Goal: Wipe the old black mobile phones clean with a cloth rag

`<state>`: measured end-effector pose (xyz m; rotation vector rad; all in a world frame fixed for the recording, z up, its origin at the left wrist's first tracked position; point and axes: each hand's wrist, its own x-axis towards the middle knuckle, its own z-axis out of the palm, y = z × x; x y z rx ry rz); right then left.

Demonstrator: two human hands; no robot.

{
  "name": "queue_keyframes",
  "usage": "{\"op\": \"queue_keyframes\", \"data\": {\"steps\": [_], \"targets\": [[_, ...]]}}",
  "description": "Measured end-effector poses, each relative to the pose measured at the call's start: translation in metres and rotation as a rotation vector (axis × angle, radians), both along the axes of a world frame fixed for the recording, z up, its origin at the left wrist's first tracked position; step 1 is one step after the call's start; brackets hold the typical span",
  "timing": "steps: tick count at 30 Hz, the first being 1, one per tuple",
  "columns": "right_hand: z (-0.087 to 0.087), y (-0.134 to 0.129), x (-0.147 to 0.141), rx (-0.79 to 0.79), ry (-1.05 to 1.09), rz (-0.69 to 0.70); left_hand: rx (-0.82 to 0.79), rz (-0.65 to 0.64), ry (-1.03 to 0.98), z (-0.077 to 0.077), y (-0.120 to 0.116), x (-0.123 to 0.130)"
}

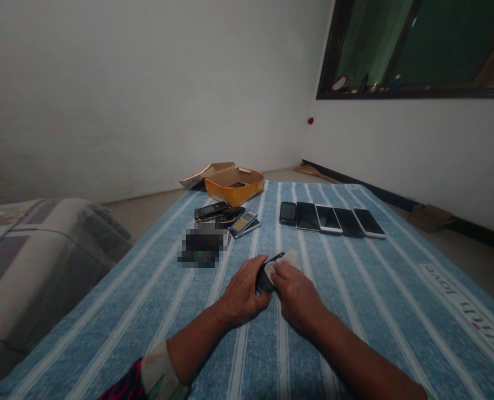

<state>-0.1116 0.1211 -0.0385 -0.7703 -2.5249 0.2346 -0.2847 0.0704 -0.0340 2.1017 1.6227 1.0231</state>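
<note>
Fingers [282,270] press a white cloth [292,258] against what seems a dark phone [264,281].

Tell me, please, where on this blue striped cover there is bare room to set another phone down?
The widest stretch of blue striped cover lies right of the right hand, below the row of smartphones. Another patch lies left of the left hand. It is crowded at the far end, around the orange box and the keypad phones.
</note>
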Motion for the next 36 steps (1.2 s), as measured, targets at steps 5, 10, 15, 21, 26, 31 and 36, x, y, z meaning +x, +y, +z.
{"op": "queue_keyframes", "data": {"steps": [5,10,15,21,26,31,36], "targets": [[0.005,-0.010,-0.012,-0.028,0.092,0.232,0.004,-0.040,-0.015,-0.001,0.000,-0.002],[0.006,0.005,-0.017,-0.015,0.086,0.168,0.013,-0.027,-0.034,0.001,0.002,0.000],[0.005,0.019,-0.008,-0.008,0.019,-0.058,0.006,0.015,-0.029,0.004,0.002,0.002],[0.000,0.000,-0.010,0.000,0.030,0.017,-0.009,0.021,-0.014,0.004,0.000,0.001],[0.005,-0.007,-0.018,-0.012,0.048,0.154,-0.016,-0.008,-0.029,0.008,-0.001,0.001],[0.007,0.013,-0.008,-0.034,0.007,-0.061,-0.020,-0.002,0.001,0.011,0.000,0.003],[0.001,0.009,-0.002,-0.001,0.011,-0.090,-0.008,0.009,0.015,0.008,0.000,0.002]]}}
